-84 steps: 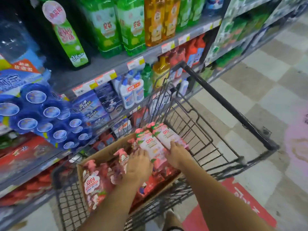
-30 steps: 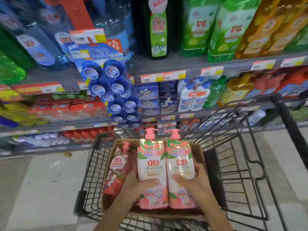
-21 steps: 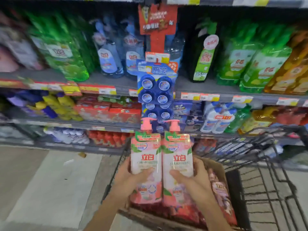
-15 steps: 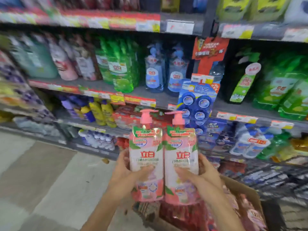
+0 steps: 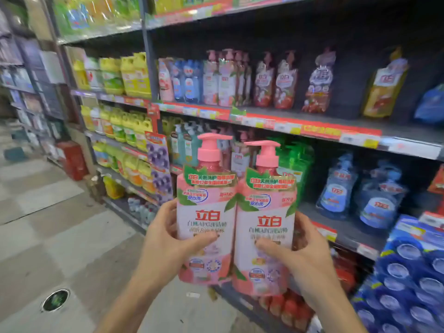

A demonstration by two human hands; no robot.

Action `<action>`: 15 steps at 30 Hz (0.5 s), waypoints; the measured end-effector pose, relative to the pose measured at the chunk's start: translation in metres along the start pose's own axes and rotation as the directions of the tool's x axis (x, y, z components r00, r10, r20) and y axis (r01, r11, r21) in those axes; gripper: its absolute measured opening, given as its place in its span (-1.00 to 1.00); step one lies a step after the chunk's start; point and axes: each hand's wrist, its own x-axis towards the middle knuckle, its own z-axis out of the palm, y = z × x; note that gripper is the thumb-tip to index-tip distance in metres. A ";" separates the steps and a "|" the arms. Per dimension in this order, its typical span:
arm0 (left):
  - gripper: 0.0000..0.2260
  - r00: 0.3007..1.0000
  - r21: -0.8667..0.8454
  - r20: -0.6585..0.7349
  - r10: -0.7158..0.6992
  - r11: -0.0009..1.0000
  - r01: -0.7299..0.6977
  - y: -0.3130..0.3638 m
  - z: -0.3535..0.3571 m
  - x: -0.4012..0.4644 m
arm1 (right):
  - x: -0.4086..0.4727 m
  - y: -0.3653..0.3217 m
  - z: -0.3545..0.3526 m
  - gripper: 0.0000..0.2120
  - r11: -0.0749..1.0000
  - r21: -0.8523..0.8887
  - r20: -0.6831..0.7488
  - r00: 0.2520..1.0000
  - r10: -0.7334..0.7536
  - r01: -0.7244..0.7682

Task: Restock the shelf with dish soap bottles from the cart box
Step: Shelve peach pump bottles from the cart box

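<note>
Gripping soap bottles [image 5: 236,227] between fingers [image 5: 165,213]

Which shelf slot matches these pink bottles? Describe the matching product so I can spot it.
On the upper dark metal shelf with the red price strip, find the blue pump bottles. Just right stand pale pink-and-white pump bottles, unlike the darker red floral refill pouches further right.

Single head view, wide-angle, worn at head height, facing forward and slightly down along the aisle. Shelf [image 5: 312,126] runs diagonally from left far to right near. Both hands with two bottles sit close, lower centre. Edges blurred.
</note>
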 end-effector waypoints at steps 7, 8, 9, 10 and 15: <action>-0.43 0.994 0.034 -0.048 0.096 0.995 -0.095 0.020 -0.063 0.070 | 0.071 -0.018 0.081 -0.37 0.998 0.026 0.056 0.997 -0.050 0.049; -0.44 0.993 0.041 -0.047 0.105 0.994 -0.103 0.021 -0.071 0.083 | 0.084 -0.020 0.091 -0.40 0.998 0.033 0.062 0.997 -0.048 0.046; -0.45 0.993 0.047 -0.045 0.113 0.993 -0.111 0.021 -0.078 0.099 | 0.098 -0.021 0.101 -0.41 0.998 0.034 0.065 0.997 -0.051 0.049; -0.44 0.992 0.049 -0.042 0.122 0.992 -0.120 0.021 -0.085 0.115 | 0.114 -0.021 0.110 -0.42 0.998 0.034 0.068 0.996 -0.056 0.054; -0.49 0.982 0.074 -0.008 0.188 0.980 -0.187 0.025 -0.110 0.213 | 0.200 -0.030 0.153 -0.43 0.992 0.067 0.032 0.993 -0.113 0.111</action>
